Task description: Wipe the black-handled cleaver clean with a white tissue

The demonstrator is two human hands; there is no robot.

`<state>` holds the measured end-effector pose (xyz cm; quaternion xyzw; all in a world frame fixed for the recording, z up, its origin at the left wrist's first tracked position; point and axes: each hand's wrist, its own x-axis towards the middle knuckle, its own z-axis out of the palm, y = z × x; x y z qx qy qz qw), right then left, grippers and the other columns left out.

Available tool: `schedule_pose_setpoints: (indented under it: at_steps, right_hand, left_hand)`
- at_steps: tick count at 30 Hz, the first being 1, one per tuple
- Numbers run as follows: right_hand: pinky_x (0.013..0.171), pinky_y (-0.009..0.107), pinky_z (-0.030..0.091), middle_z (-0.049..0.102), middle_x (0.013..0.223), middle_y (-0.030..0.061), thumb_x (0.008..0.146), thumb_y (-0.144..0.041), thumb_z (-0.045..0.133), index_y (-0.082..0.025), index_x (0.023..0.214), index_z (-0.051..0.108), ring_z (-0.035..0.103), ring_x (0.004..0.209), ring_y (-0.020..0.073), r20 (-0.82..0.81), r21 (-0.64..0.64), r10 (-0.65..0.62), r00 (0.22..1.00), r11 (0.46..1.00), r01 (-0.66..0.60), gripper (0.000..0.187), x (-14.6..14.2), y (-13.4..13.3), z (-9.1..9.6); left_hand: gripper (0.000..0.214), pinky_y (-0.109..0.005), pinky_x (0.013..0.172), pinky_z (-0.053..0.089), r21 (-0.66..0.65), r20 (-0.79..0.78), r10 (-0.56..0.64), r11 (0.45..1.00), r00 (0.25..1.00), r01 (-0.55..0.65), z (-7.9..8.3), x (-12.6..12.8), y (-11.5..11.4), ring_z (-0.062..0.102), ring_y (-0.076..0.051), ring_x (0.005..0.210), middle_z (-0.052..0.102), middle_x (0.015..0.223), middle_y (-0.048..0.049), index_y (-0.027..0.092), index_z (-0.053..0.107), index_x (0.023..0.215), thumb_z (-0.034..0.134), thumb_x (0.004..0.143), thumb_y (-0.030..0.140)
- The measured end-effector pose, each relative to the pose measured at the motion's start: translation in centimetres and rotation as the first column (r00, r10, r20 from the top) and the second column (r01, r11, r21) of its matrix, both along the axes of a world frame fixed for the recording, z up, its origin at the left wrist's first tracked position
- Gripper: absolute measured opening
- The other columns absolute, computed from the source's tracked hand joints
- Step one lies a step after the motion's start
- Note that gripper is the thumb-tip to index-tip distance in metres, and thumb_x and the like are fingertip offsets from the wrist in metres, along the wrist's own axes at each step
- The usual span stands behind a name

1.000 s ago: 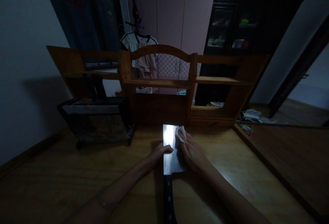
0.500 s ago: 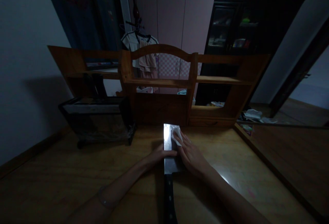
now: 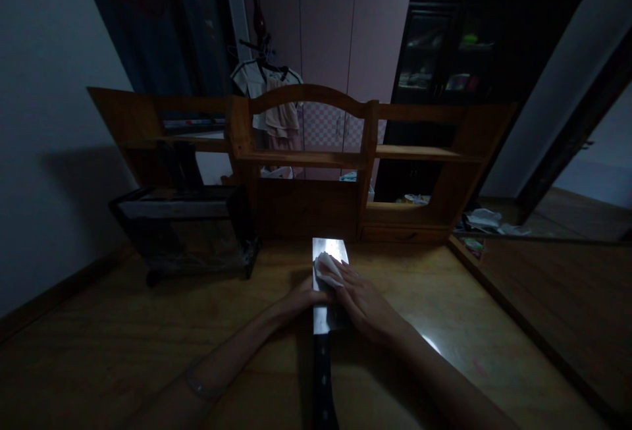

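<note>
Cleaver [image 3: 320,319], one: placed between the two hands, its long axis directed straight away from the wearer; blade at the far end, black handle [image 3: 323,377] on the near side of both hands and grasped by neither. The blade is touched by both hands alike; whether it is lifted off the table cannot be told.

Left hand [image 3: 302,299], one: partly closed about the blade's left edge, thumb laid across the upper face, fingers hidden beneath.

Right hand [image 3: 363,301], one: fingers almost straight, brought over from the blade's right side.

White tissue [image 3: 328,270], one: held under the right fingertips against the blade.

Table [image 3: 241,331], one: spread below both hands.

Black-framed stand [image 3: 182,203], one: set beyond and left of the left hand.

Wooden shelf unit [image 3: 306,209], one: placed beyond both hands.
</note>
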<state>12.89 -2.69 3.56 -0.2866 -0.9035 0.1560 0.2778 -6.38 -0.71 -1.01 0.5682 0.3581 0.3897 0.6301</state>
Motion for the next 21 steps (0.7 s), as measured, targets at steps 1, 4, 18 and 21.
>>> schedule_pose_setpoints:
  at_steps: [1, 4, 18, 21]
  right_hand:
    - [0.120, 0.046, 0.024, 0.027, 0.156, -0.0055, 0.104, -0.034, 0.026, -0.032, 0.149, 0.033, 0.019, 0.146, 0.0183, -0.002, 0.002, 0.001, 1.000, 1.000, -0.001, 0.046, 0.03, -0.01, 0.05]
    - [0.120, 0.044, 0.025, 0.029, 0.155, -0.0055, 0.104, -0.032, 0.026, -0.032, 0.147, 0.037, 0.021, 0.146, 0.0178, -0.009, 0.001, -0.005, 1.000, 1.000, 0.005, 0.045, 0.04, -0.08, 0.23]
    - [0.111, 0.039, 0.038, 0.054, 0.140, 0.0003, 0.103, -0.035, 0.025, -0.027, 0.134, 0.057, 0.050, 0.131, 0.0208, -0.044, 0.023, -0.078, 0.996, 0.997, 0.079, 0.045, 0.23, -0.19, 0.10]
    - [0.102, 0.034, 0.045, 0.065, 0.127, 0.0049, 0.103, -0.033, 0.025, -0.023, 0.122, 0.066, 0.062, 0.115, 0.0209, -0.024, 0.037, -0.143, 0.989, 0.989, 0.144, 0.046, 0.27, -0.27, -0.09]
  left_hand:
    - [0.048, -0.038, 0.099, 0.044, -0.002, -0.005, -0.007, 1.000, 1.000, 0.007, 0.02, -0.01, 0.04, 0.059, -0.027, 0.110, 0.069, 0.109, -0.0076, 0.013, 0.065, 0.113, 0.078, 0.067, 0.022]
    - [0.051, -0.038, 0.099, 0.043, -0.018, 0.004, -0.005, 1.000, 1.000, 0.005, -0.04, -0.02, 0.18, 0.060, -0.027, 0.109, 0.068, 0.110, -0.0074, 0.014, 0.064, 0.113, 0.079, 0.065, 0.021]
    - [0.045, -0.036, 0.095, 0.045, -0.006, -0.003, -0.010, 1.000, 1.000, 0.010, 0.35, 0.04, -0.06, 0.060, -0.025, 0.104, 0.067, 0.106, -0.0060, 0.014, 0.065, 0.109, 0.079, 0.067, 0.023]
    - [0.045, -0.037, 0.098, 0.043, 0.000, 0.016, -0.043, 0.999, 0.999, 0.043, 0.68, 0.05, -0.17, 0.059, -0.026, 0.106, 0.068, 0.105, -0.0057, 0.014, 0.065, 0.110, 0.078, 0.068, 0.022]
